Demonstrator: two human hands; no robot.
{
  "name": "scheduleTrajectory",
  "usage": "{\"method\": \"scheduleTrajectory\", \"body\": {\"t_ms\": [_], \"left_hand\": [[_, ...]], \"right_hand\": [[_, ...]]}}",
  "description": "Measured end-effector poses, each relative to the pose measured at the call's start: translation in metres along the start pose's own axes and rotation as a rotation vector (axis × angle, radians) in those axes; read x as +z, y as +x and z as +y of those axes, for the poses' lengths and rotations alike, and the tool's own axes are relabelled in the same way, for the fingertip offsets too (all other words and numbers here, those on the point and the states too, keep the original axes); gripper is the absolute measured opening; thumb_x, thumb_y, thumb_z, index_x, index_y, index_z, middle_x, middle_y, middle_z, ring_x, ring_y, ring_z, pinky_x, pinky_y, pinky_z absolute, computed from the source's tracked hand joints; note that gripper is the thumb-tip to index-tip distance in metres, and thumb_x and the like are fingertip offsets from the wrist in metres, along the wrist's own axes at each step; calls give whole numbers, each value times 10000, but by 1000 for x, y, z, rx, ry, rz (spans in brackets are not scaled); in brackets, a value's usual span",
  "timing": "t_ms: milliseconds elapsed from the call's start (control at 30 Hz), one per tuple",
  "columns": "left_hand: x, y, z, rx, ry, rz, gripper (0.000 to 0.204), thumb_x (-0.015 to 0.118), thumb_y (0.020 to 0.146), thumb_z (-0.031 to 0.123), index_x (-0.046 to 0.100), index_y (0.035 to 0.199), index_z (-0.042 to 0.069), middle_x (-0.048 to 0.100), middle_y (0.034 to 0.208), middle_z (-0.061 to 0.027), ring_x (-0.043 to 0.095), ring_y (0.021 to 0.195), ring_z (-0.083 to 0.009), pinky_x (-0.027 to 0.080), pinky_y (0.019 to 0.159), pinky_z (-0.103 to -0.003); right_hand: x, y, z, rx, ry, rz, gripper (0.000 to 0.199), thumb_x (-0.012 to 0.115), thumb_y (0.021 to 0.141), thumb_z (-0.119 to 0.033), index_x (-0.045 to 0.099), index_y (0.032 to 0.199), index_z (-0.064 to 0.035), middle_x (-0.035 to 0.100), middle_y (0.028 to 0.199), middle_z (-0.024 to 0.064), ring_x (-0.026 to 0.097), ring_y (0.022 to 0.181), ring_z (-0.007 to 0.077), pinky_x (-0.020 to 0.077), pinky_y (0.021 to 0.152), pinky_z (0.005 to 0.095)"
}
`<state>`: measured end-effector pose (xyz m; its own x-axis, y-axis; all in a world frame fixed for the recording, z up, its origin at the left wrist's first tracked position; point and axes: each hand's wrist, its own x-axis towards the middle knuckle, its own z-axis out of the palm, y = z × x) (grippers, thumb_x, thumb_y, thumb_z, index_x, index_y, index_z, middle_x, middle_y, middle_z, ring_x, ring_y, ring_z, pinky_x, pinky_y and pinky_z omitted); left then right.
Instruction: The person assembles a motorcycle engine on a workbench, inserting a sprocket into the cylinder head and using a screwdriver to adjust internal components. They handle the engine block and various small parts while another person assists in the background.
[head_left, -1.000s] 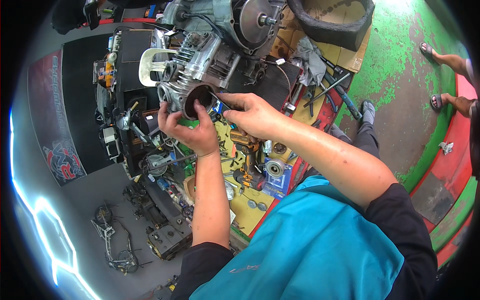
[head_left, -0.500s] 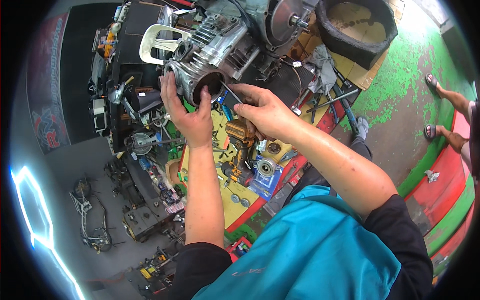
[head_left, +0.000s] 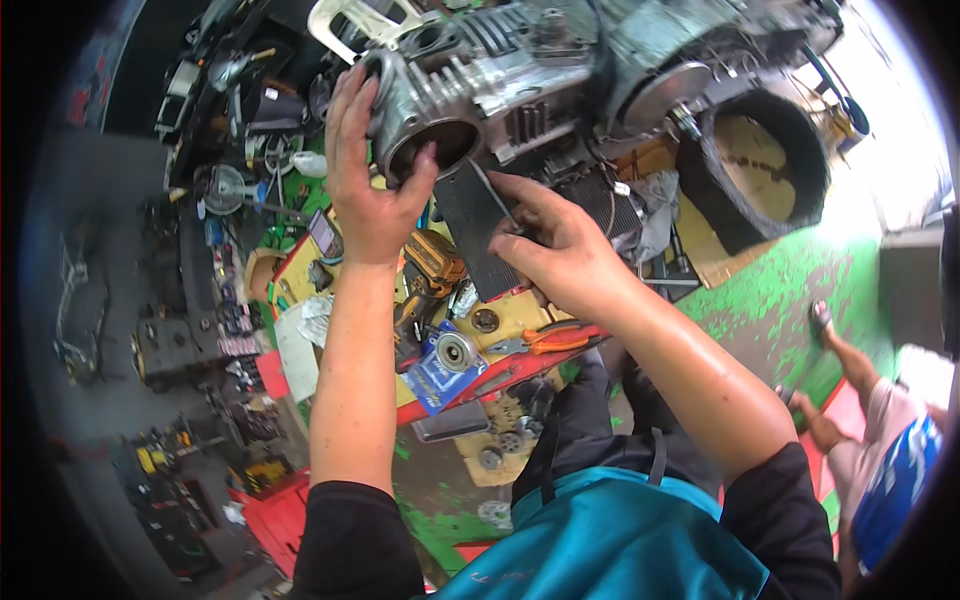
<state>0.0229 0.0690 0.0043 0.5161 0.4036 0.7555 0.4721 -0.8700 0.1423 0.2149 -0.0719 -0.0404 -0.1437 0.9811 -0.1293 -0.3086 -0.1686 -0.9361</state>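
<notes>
A finned metal engine cylinder [head_left: 432,105] with a round dark opening juts out from the engine [head_left: 650,60]. My left hand [head_left: 375,195] grips its end, long fingers along the outer side and thumb at the opening's lower rim. Between the fingers of my right hand [head_left: 565,240] is a thin metal rod [head_left: 490,190], perhaps a screwdriver shaft. The rod's far tip lies close to the right edge of the opening; whether it touches cannot be made out. Most of its near end is hidden in my hand.
Below my hands, a yellow-topped bench [head_left: 515,318] carries a cordless power tool [head_left: 430,265], orange-handled pliers [head_left: 550,338] and a round metal part [head_left: 455,350] on a blue packet. A black-rimmed tub [head_left: 725,200] stands right. Another person [head_left: 880,440] is at the far right.
The view has shifted, so the engine appears farther up and right. My left hand keeps its grip on the cylinder, and the rod stays in my right hand near the opening.
</notes>
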Motion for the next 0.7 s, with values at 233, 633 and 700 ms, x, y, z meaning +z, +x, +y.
{"method": "scheduleTrajectory", "body": {"t_ms": [233,633,700], "left_hand": [[20,-14,-28,147,-75,168,779,816,863,253,477,1531,42,522,1582,-218,507,1461,-386,383,1234,-490],[46,-21,-33,207,-223,394,655,787,864,116,538,1465,53,627,1416,-144,617,1315,-265,474,1130,-375],[50,-21,-30,184,-221,352,640,776,919,110,516,1501,49,596,1454,-128,574,1350,-201,454,1149,-352]], "right_hand": [[-31,2,-6,-243,-350,-83,749,545,956,64,354,1671,-53,642,1130,66,570,832,68,511,747,245],[-63,27,-7,-963,-1136,-67,566,590,963,-44,539,1523,24,739,1107,243,711,1042,358,549,945,419],[-67,35,-3,-1033,-1176,21,593,628,986,-57,525,1569,-23,756,1091,158,710,958,184,557,916,339]]}}
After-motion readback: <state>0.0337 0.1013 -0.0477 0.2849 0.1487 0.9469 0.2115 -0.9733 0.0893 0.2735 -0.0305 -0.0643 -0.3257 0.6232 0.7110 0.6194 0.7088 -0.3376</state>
